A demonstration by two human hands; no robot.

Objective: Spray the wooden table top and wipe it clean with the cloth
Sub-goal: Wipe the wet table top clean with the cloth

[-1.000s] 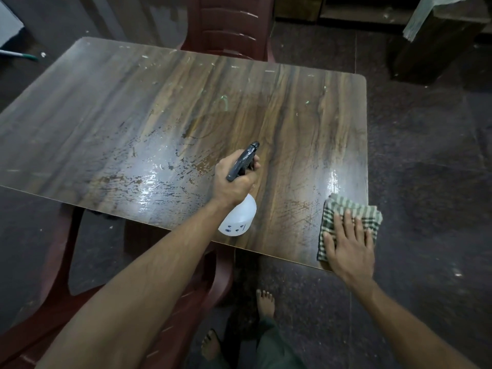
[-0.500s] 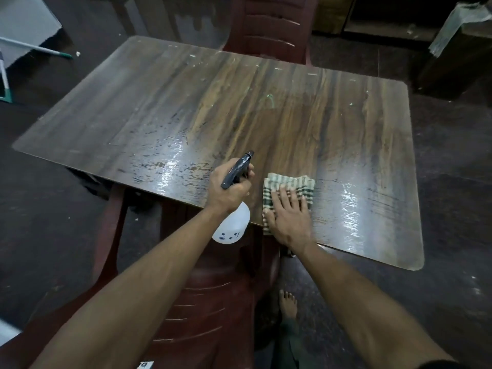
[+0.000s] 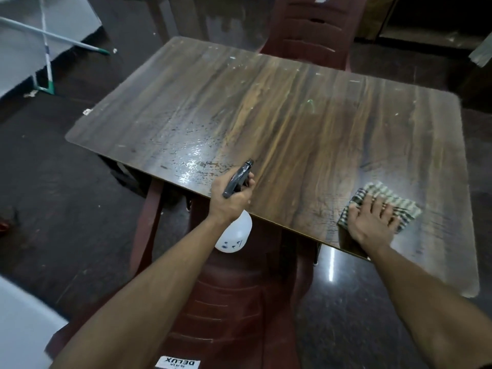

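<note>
The wooden table top fills the middle of the view, dark brown with scratches, pale specks and a wet shiny patch near its front edge. My left hand grips the black trigger head of a white spray bottle, held over the table's near edge with the nozzle pointing across the top. My right hand presses flat with spread fingers on a folded green-and-white checked cloth lying on the table near its front right part.
A maroon plastic chair stands under me at the table's near edge, and another chair sits at the far side. A broom handle and a stand lie on the dark floor at the left. Furniture lines the far right.
My right hand slid the cloth left to beside the bottle, then back right along the front of the table. My left hand kept the bottle in the same grip.
</note>
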